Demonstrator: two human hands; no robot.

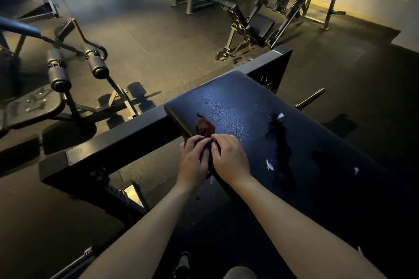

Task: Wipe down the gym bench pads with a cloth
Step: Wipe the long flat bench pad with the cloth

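A long black bench pad [249, 106] runs from the middle of the view toward the lower right, with wet streaks and a few pale specks on its surface. A small dark reddish cloth [205, 128] lies bunched at the pad's near left edge. My left hand [195, 161] and my right hand [229, 158] meet at the cloth's near end, fingers curled and pinching it between them. Part of the cloth is hidden under my fingers.
The pad sits on a heavy black steel frame [118, 140] that crosses to the left. A roller-pad machine [79, 68] stands at the left, and a weight bench with plate racks [256, 22] at the back. Dark rubber floor [147, 29] lies between. My shoe [182, 264] shows below.
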